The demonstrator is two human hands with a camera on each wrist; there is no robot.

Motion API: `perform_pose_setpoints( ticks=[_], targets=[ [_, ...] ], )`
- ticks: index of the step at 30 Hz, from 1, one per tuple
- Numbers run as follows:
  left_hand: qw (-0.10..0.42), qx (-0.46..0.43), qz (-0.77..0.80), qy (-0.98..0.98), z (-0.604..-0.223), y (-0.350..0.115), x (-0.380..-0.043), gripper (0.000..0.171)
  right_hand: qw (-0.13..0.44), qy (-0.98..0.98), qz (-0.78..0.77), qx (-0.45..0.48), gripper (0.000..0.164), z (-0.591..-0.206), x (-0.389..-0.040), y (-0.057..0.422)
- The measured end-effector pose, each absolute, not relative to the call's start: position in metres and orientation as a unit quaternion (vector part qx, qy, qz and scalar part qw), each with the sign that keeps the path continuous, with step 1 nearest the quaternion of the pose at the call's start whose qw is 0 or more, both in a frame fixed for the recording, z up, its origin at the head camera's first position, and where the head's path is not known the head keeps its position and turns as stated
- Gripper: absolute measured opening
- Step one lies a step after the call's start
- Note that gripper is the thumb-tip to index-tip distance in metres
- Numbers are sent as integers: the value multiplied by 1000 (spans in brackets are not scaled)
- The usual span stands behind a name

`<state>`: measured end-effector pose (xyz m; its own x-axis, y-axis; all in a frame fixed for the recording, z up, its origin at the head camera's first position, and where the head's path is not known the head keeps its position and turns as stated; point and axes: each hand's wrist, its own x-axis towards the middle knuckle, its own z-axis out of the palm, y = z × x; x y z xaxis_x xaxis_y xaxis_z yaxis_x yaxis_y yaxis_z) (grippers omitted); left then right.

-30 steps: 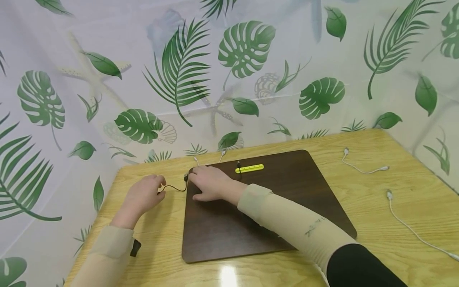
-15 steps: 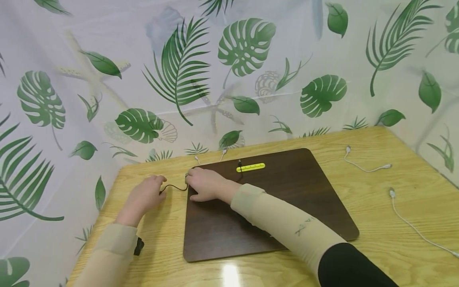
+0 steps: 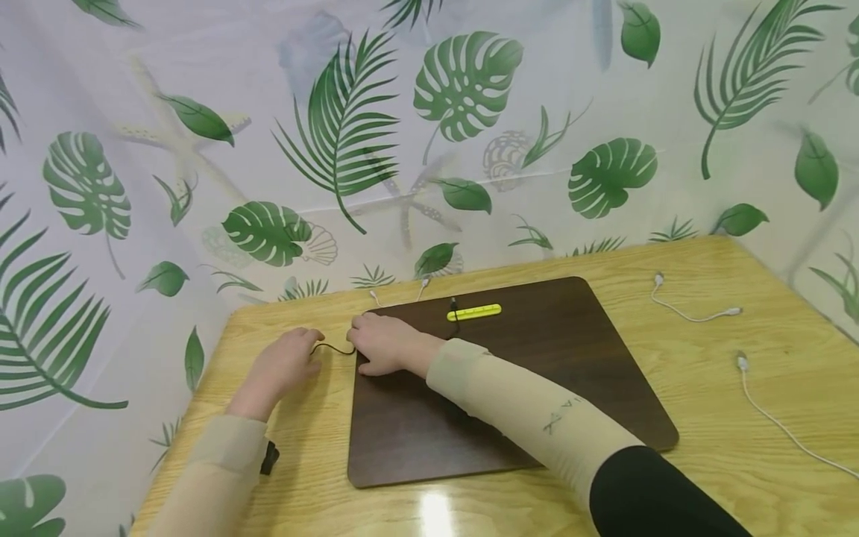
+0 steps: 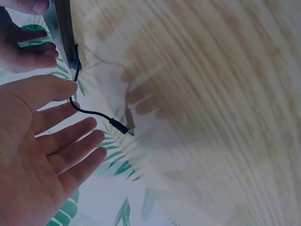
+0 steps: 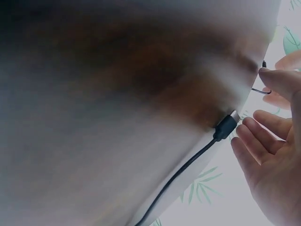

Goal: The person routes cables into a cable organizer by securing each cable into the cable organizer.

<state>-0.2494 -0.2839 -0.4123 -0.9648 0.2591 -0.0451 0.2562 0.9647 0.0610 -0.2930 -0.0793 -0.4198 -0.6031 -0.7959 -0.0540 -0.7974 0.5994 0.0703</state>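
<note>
Fingertips of the left hand (image 3: 283,364), we see, pinch a thin black cable (image 3: 335,347), its slim black plug (image 4: 118,125) clear of them; a sharp tug could slip it loose. The cable runs rightward to the right hand (image 3: 385,344), bent over the rear-left corner of a dark brown rectangular board (image 3: 537,350); we cannot tell whether that hand grips it. We judge the beige-sleeved forearm (image 3: 523,395), crossing the board, could snag another black cable (image 3: 458,322) at the yellow bar-shaped clip (image 3: 486,310).
</note>
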Motion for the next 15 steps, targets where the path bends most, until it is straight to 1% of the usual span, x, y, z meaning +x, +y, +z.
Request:
perform_pose_setpoints(
  ticks=[6,11,15],
  targets=[
    [21,143,33,989,-419,-283,-250,38,17,891,58,-450,42,-422,-295,-87],
    [4,152,25,988,-422,-283,-250,33,33,895,57,-442,35,-422,-297,-93],
    [1,154,22,988,-421,-283,-250,29,34,896,45,-439,27,-421,-299,-95]
  ],
)
